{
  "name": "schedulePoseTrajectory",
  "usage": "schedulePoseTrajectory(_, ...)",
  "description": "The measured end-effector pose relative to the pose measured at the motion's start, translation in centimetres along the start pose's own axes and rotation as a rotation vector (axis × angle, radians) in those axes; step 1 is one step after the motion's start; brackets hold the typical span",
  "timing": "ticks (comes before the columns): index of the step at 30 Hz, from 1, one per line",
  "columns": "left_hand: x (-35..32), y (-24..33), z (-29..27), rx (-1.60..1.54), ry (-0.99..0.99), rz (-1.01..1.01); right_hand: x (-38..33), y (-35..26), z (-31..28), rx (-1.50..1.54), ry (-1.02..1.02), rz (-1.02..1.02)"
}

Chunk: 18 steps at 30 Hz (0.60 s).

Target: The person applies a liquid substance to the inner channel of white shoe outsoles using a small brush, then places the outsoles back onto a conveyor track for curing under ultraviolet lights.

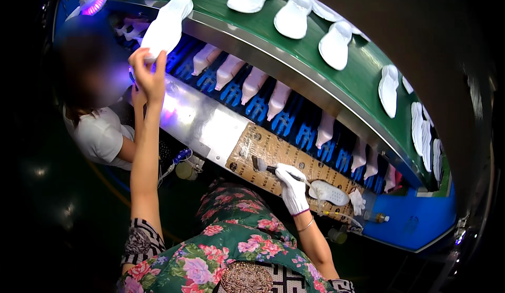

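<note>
Sole (167, 26) at 11 o'clock, near end pinched in your left hand (150, 77); don't bend it. Right hand (293, 190), at 5, grips the brush (259, 164); keep bristles off the sole. Mind the steel edge (263, 55); co-worker (97, 72) close at 10, bare belt (363, 80) at 2.

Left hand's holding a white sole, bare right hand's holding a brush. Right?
Not quite: the right hand isn't bare. The head view shows a white glove on it. The left hand does hold a white sole, and the right a brush.
</note>
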State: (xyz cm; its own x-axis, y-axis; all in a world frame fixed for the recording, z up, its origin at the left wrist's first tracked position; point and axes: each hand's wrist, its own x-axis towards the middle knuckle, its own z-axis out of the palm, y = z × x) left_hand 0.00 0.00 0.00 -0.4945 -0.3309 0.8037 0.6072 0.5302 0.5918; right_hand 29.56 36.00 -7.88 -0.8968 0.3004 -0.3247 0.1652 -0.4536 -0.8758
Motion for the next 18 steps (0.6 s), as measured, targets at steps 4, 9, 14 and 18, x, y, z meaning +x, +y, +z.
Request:
schedulePoseTrajectory(4,-7.8,5.2,-6.3,-0.189,0.139,-0.195,-0.8,-2.2,-3.6,0.028,0.030,-0.044)
schedulePoseTrajectory(9,-8.5,13.7,-8.5,-0.314,0.313,-0.374,-1.6,-4.2,-5.6,0.145,0.005,-0.111)
schedulePoseTrajectory(14,-12.6,16.1,-6.5,-0.523,-0.123,-0.800,-3.4,-7.5,-6.2,0.321,-0.098,-0.157)
schedulePoseTrajectory(18,-17.1,20.7,-2.0,-0.717,-0.600,-1.140,-5.5,-10.3,-4.4,0.232,-0.147,-0.152)
